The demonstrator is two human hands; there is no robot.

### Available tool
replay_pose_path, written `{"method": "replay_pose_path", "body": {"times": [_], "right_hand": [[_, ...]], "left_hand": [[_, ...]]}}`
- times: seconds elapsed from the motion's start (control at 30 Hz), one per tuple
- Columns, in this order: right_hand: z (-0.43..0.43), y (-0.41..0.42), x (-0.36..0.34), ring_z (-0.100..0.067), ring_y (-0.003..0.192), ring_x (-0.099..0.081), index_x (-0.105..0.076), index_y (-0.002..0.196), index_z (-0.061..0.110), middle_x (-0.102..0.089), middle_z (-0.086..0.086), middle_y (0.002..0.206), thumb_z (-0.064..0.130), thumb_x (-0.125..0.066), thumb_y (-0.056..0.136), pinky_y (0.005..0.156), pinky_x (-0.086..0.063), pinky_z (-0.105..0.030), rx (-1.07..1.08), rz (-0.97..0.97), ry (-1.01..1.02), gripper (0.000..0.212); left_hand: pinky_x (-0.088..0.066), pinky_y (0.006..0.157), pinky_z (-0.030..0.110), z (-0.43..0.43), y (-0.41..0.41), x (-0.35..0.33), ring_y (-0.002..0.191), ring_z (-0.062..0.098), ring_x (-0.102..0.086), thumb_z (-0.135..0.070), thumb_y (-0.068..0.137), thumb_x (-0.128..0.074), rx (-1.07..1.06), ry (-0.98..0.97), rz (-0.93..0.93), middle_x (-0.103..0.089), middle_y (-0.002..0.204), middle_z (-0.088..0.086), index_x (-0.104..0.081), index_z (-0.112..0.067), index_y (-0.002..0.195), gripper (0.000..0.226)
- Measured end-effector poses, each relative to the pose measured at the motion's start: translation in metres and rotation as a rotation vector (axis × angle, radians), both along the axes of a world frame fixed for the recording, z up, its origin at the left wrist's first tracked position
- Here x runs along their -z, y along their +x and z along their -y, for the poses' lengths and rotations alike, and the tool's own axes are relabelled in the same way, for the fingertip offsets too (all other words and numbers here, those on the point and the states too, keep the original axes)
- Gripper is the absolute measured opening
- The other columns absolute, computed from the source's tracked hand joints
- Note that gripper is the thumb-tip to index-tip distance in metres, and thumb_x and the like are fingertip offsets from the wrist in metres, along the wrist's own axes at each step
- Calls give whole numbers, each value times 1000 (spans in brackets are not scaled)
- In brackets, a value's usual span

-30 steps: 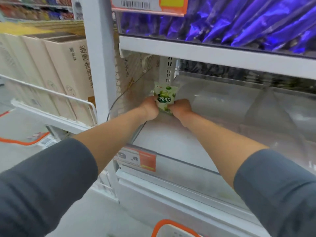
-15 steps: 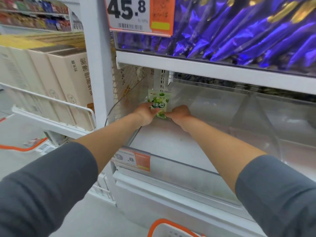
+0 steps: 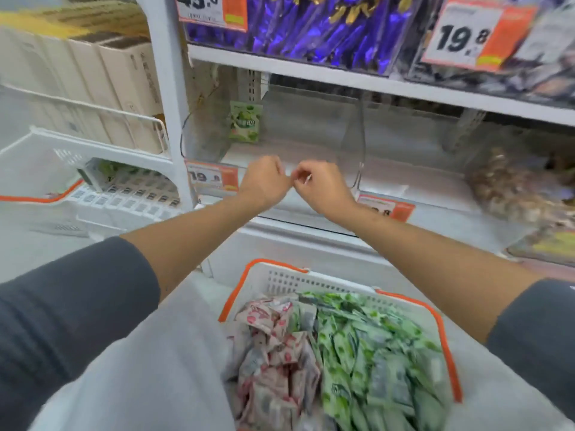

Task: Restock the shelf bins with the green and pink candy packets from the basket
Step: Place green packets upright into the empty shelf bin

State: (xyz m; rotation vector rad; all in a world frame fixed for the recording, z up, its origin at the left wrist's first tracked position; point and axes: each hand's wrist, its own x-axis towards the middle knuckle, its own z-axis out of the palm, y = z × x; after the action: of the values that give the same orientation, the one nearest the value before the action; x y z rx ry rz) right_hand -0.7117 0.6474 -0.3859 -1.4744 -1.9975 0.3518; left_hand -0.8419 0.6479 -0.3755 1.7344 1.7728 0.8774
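Shelf prices on show: the top-left tag (image 3: 211, 10), white and orange and cut by the frame's upper edge, reads "45.8" in front of purple packets (image 3: 311, 26). The top-right tag (image 3: 469, 35) reads "19.8". Below, the lower-left tag (image 3: 211, 178) shows a blurred "19.8". The lower-right tag (image 3: 389, 209) is partly hidden and unreadable. Print on the green packet (image 3: 245, 121) and the cartons (image 3: 124, 82) is too blurred to read.

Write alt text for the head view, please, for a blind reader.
One green packet stands at the back of a clear shelf bin; left hand and right hand hover before it. Below, a basket holds pink packets and green packets.
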Motion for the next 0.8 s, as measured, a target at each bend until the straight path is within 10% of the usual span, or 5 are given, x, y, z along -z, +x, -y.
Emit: {"method": "replay_pose_path", "body": {"times": [0.3, 0.53, 0.63, 0.8], "right_hand": [[99, 119, 147, -25, 106, -59, -62, 119, 11, -64, -8, 117, 17, -60, 90, 90, -47, -32, 7, 434, -624, 30], [115, 172, 200, -24, 102, -63, -52, 124, 12, -64, -7, 115, 12, -63, 87, 85, -51, -31, -63, 863, -821, 38], [117, 177, 197, -26, 98, -63, -55, 126, 13, -62, -10, 119, -1, -51, 87, 73, -50, -33, 65, 732, -707, 42], [108, 156, 150, -15, 91, -62, -64, 111, 14, -64, -5, 117, 5, -57, 89, 69, -51, -22, 293, -201, -693, 25]], "left_hand": [[-57, 82, 38, 64, 71, 132, 85, 29, -71, -12, 84, -63, 410, -528, -257, -74, 94, 15, -73, 2, 91, 19], [-49, 63, 25, 60, 78, 150, 72, 22, -66, -4, 91, -56, 505, -598, -234, -69, 100, 13, -70, 3, 94, 15], [-50, 61, 26, 59, 72, 153, 71, 20, -64, -2, 92, -57, 436, -658, -127, -60, 114, 11, -65, 1, 100, 12], [-48, 90, 35, 61, 76, 148, 115, 26, -57, -30, 95, -62, 512, -663, 75, -44, 144, 5, -36, -19, 149, 61]]}}
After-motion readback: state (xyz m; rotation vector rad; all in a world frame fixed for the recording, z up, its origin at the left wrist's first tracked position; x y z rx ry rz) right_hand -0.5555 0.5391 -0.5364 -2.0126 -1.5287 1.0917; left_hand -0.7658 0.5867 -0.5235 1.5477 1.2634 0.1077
